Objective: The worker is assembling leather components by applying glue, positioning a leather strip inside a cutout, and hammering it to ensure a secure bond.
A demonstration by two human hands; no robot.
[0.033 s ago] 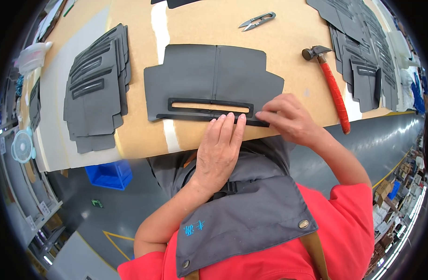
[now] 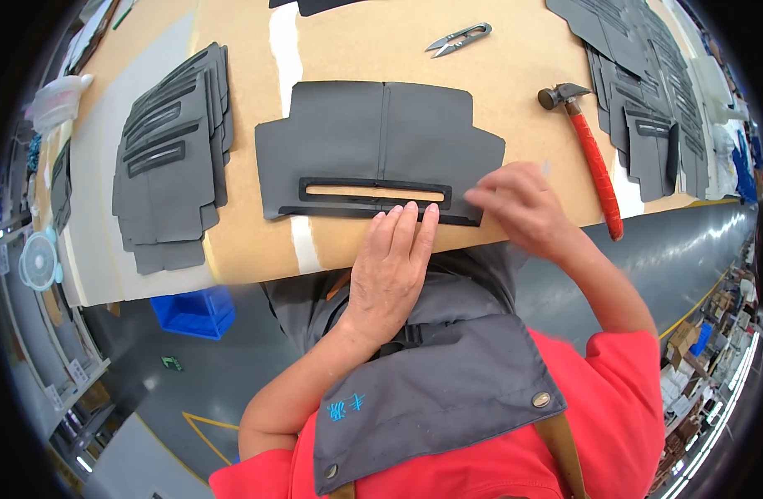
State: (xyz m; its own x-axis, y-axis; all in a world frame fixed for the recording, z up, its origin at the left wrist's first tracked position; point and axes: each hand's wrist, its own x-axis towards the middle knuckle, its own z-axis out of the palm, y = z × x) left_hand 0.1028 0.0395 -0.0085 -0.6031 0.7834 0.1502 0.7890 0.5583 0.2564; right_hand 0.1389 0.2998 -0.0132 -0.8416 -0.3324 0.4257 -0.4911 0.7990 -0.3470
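Observation:
A dark grey sheet panel (image 2: 331,137) with stepped corners and a centre seam lies flat on the table in front of me. Near its lower edge is a long slot with a black frame (image 2: 305,189), and tan tabletop shows through it. A black strip (image 2: 331,213) runs along the near edge. My left hand (image 2: 391,266) rests its outstretched fingers on that edge, below the slot's right half. Just off the panel's right corner, my right hand (image 2: 523,208) has its fingers drawn together in a pinch. Its fingertips are blurred, and anything between them is too small to make out.
Stacks of similar grey pieces lie at the left (image 2: 169,158) and right (image 2: 648,116). A hammer (image 2: 594,158) with a red-wrapped handle is right of the panel. Thread snips (image 2: 458,39) lie beyond it. A blue bin (image 2: 194,314) stands on the floor at left.
My right hand has come away from the right end of the black strip, moving slightly up and right. The panel has shifted very slightly; my left hand stays in place.

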